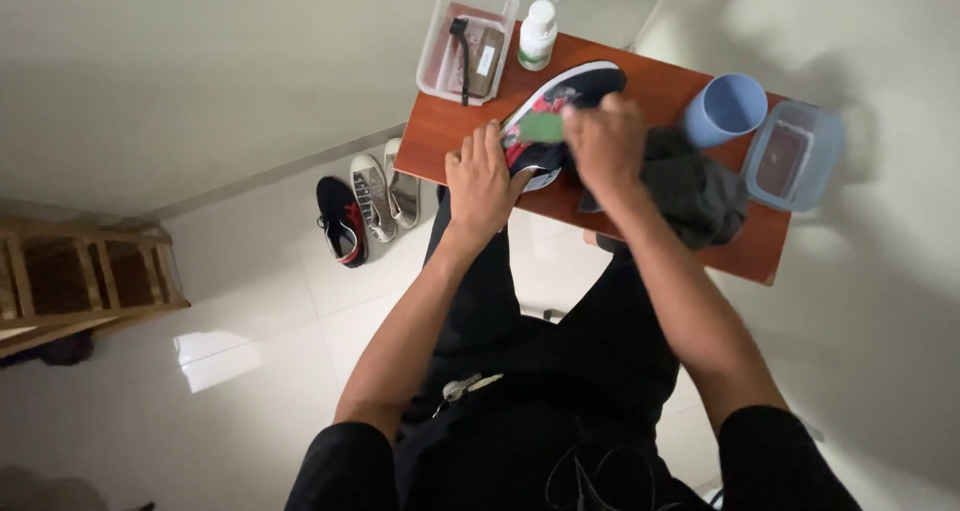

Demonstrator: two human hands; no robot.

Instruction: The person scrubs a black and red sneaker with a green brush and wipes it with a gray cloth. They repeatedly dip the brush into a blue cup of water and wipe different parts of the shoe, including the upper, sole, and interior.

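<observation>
Pale glossy floor tiles and plain cream walls surround a small reddish-brown wooden table (660, 91), seen from above over the person's black-clad lap.

At the grip, the right hand (605, 141) is closed on a small green pad-like piece (543, 128), pressing it against the upper of a black, red and white sports shoe (560, 96); whether it is sponge or cloth is too blurred to tell. The left hand (482, 181) cups the shoe's heel end with fingers curled round it, seemingly to brace it so the rubbing does not push it across the smooth tabletop. The shoe lies near the table's middle, toe pointing away from the person.

Just beside the right wrist, a crumpled dark grey cloth (700, 191) slumps in soft folds. Beyond it stand a light blue plastic cup (725, 109) and a clear rectangular plastic tub (795, 156). At the far corner sits a second clear plastic tub (467, 39) holding a dark-handled brush (462, 56), with a white plastic bottle (537, 33) beside it.

On the floor, 3 more shoes (365, 206) lie side by side, well apart from a slatted wooden rack (85, 276).
</observation>
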